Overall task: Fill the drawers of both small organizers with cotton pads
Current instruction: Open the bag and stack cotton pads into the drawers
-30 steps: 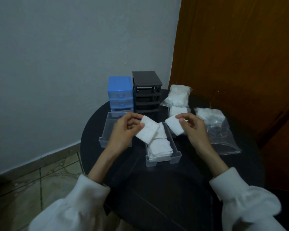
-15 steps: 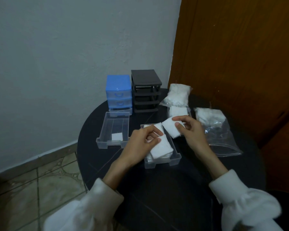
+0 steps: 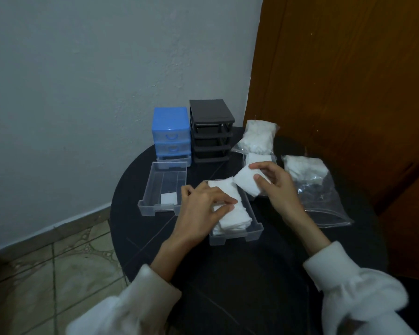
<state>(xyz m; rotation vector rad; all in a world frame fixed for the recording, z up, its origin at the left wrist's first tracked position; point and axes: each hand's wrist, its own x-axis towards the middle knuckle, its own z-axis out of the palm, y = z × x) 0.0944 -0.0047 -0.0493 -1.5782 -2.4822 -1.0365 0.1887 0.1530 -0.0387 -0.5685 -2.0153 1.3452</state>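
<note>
A clear drawer (image 3: 252, 234) lies mid-table with a stack of white cotton pads (image 3: 235, 218) in it. My left hand (image 3: 201, 211) rests on that stack, its fingers pinching the top pads. Just above the drawer's far right corner, my right hand (image 3: 276, 189) holds a small bundle of cotton pads (image 3: 246, 183). A second clear drawer (image 3: 155, 187) to the left holds one pad (image 3: 168, 198). The blue organizer (image 3: 171, 134) and the black organizer (image 3: 211, 131) stand at the back; the black one's slots look empty.
Two plastic bags of cotton pads lie to the right, one at the back (image 3: 258, 137) and one opened (image 3: 312, 187). A few loose pads (image 3: 255, 158) sit between them. The small round black table (image 3: 228, 274) stands by a grey wall and a wooden door (image 3: 348, 81).
My left hand has lowered its pads into the middle drawer and now rests on the stack. My right hand has stayed near the drawer's far corner with its bundle.
</note>
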